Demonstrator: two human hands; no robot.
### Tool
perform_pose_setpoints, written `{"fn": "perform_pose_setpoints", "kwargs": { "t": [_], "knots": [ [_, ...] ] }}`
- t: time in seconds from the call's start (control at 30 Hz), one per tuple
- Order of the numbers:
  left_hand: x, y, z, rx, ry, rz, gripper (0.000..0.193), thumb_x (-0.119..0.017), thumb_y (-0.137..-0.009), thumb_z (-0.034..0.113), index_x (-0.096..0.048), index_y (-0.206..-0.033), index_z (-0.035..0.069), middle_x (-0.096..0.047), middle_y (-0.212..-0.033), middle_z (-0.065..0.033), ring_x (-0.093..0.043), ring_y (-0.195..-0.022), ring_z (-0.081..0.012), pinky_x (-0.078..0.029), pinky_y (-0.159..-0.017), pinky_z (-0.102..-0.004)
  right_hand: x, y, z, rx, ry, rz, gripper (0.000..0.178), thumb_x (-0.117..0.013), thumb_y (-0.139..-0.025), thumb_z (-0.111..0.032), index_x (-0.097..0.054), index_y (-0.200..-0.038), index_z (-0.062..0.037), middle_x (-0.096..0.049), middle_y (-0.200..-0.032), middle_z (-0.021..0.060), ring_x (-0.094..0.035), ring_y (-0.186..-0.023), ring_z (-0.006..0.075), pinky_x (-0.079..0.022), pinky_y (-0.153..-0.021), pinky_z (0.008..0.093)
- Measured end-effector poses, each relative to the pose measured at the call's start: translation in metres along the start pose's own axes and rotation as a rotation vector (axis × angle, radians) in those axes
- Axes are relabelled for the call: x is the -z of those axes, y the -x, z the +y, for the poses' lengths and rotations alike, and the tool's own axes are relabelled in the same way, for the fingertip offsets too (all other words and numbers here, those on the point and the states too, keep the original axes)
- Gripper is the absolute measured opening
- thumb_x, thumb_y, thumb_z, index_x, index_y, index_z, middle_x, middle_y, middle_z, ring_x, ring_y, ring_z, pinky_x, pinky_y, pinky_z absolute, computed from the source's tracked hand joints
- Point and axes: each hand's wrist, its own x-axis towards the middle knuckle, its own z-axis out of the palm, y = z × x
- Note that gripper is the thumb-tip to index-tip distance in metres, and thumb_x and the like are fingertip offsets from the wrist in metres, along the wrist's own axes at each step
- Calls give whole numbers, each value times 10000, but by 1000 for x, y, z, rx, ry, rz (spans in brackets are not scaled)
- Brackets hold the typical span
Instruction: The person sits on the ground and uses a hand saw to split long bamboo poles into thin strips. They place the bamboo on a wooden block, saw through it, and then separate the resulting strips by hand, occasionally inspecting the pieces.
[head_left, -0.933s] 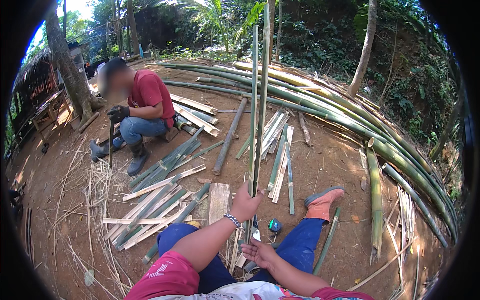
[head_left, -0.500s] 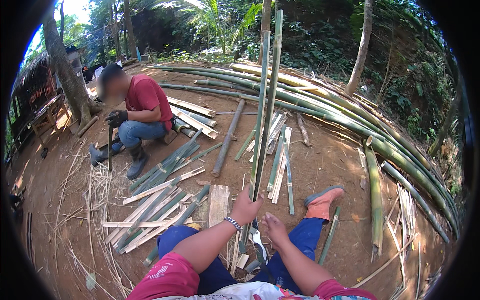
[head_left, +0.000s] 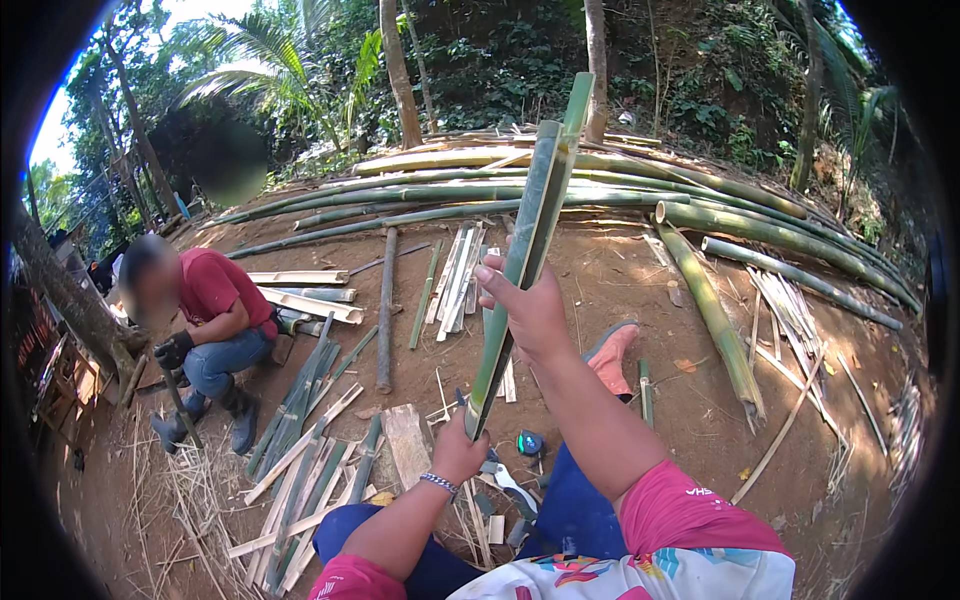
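- Lower centre: the left hand [head_left: 460, 456] is clenched around the bottom of the split bamboo strips [head_left: 529, 222].
- Centre: the right hand [head_left: 534, 312] grasps them higher up.
- The strips rise through the middle of the frame, tops tilted right.
- Lower centre: a tape measure [head_left: 530, 443] lies near the left hand.
- Left: a person [head_left: 212, 290] crouches.
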Motion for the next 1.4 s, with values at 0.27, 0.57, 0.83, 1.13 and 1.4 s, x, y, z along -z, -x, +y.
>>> {"fn": "perform_pose_setpoints", "kwargs": {
  "t": [0.27, 0.57, 0.83, 1.13, 1.4],
  "knots": [
    [-10, 1, -6, -54, -40, 3, 287, -698, -819, 155, -571, -1041, 25, -678, -914, -273, -643, -917, -490, -518, -783, -539, 19, 5, 6, -17, -42, 42, 370, -684, -910, -83, -485, -1215, -21, -640, -897, 103, -677, -759, 192, -563, -676, 327],
    [-16, 2, -12, -73, -28, -8, 238, -680, -846, 147, -581, -1013, 8, -680, -887, -262, -657, -881, -478, -525, -749, -517, 27, 9, 15, -9, -108, 57, 285, -655, -918, -95, -507, -1155, -38, -557, -725, 40, -568, -589, 151, -478, -548, 311],
    [-20, 3, -16, -77, -53, -27, 245, -696, -837, 141, -586, -1016, 14, -682, -881, -256, -665, -871, -472, -531, -740, -504, 33, 18, 18, -48, -276, 44, 112, -586, -951, -92, -503, -1023, -77, -502, -706, 26, -503, -565, 134, -447, -551, 312],
    [-20, 5, -18, -20, -68, -109, 455, -786, -819, 330, -582, -1085, 22, -691, -895, -257, -675, -884, -455, -532, -769, -511, 39, 31, 29, -30, -235, 24, 93, -570, -956, -91, -482, -982, -76, -477, -676, 18, -480, -557, 124, -431, -549, 306],
    [-2, -4, -32, -215, 215, -290, 851, -661, -907, 571, -376, -1447, -22, -579, -1329, -281, -561, -1286, -389, -426, -1088, -450, 39, 55, 47, -66, -16, -48, 89, -577, -972, -77, -492, -993, -65, -501, -704, 14, -486, -574, 104, -423, -551, 290]
  ]
}}
